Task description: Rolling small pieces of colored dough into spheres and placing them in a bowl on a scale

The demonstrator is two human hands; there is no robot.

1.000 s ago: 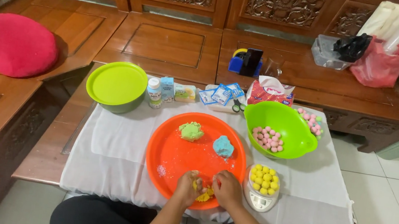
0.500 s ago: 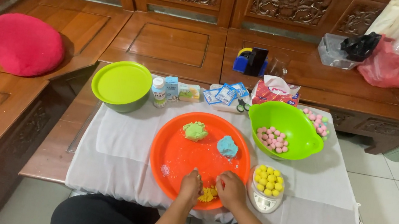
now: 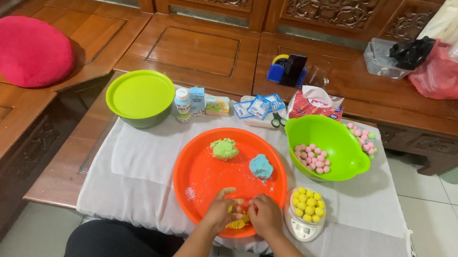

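Pressing together at the near rim of the orange tray (image 3: 199, 172), the left hand (image 3: 221, 209) and right hand (image 3: 265, 214) pinch a yellow dough lump (image 3: 237, 222) between their fingers. Open tray floor lies ahead of both hands, up to the green lump (image 3: 224, 148) and blue lump (image 3: 261, 166). A scale with yellow balls (image 3: 306, 206) sits just beside the tray's right edge. White cloth (image 3: 134, 175) covers the bench, which stands among carved wooden seating on a tiled floor.
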